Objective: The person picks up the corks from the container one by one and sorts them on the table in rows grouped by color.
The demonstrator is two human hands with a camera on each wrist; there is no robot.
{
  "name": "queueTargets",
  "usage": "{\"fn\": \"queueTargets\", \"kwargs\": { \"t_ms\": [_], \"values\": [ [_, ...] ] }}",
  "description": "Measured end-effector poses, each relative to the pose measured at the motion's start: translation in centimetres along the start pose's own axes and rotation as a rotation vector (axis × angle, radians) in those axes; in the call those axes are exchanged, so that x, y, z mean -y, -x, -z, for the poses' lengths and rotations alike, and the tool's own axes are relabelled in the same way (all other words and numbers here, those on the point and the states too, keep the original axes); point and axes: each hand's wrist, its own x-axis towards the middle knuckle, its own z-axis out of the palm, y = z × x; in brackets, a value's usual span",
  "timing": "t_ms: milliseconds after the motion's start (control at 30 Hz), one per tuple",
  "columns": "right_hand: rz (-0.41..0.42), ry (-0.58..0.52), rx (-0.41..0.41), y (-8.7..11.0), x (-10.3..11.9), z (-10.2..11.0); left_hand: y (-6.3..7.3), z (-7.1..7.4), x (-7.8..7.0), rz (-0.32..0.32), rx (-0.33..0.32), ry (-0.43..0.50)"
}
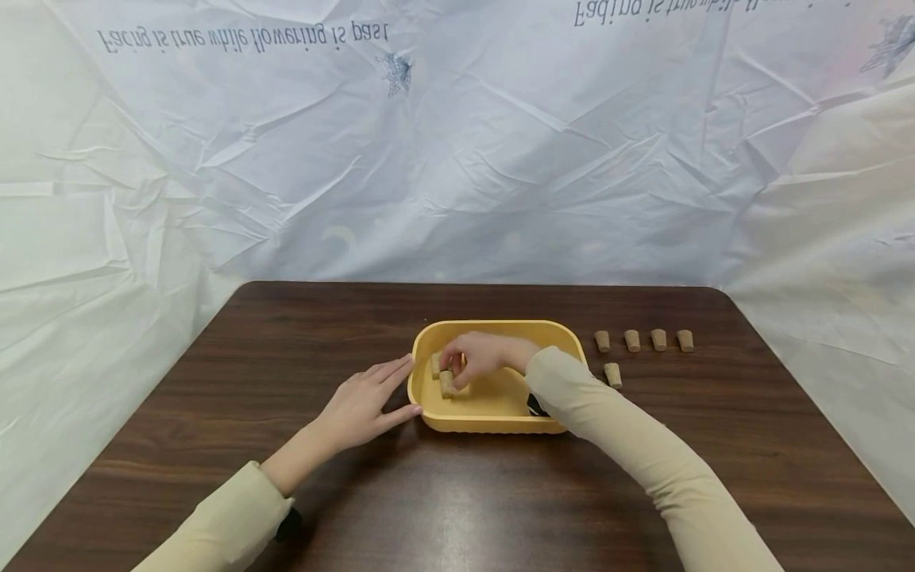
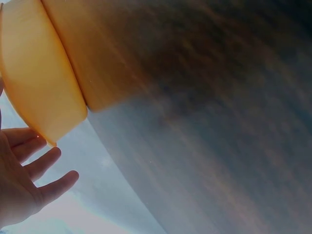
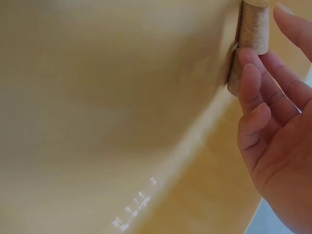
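Inside the yellow tub (image 1: 493, 425) my right hand (image 1: 484, 353) reaches down to two corks near the left end. The nearer cork (image 3: 256, 28) lies between thumb and fingers; a gap shows between it and the thumb, while fingertips are right at its end. Partly behind those fingers is the farther cork (image 3: 234, 73). My left hand (image 1: 363, 403) has its fingers extended against the tub's left wall, thumb at the near corner. In the left wrist view, the fingers (image 2: 46, 163) are spread beside the tub's outer side.
Right of the tub, several corks stand in a row on the dark wooden table (image 1: 322, 318), the outermost cork (image 1: 685, 341) at the right. Another cork (image 1: 612, 375) is nearer, close to the tub's right wall. A pale printed sheet (image 1: 457, 159) hangs behind the table.
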Motion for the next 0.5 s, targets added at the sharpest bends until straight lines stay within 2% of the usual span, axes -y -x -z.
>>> {"fn": "queueTargets", "kwargs": {
  "t_ms": [300,500],
  "values": [
    [-0.025,0.044,0.003,-0.28,0.34,-0.42,-0.01,0.0,-0.06,-0.013,-0.018,-0.001],
    [0.011,0.085,-0.007,-0.29,0.35,-0.43,0.0,-0.02,-0.08,-0.01,-0.019,0.003]
  ]
}}
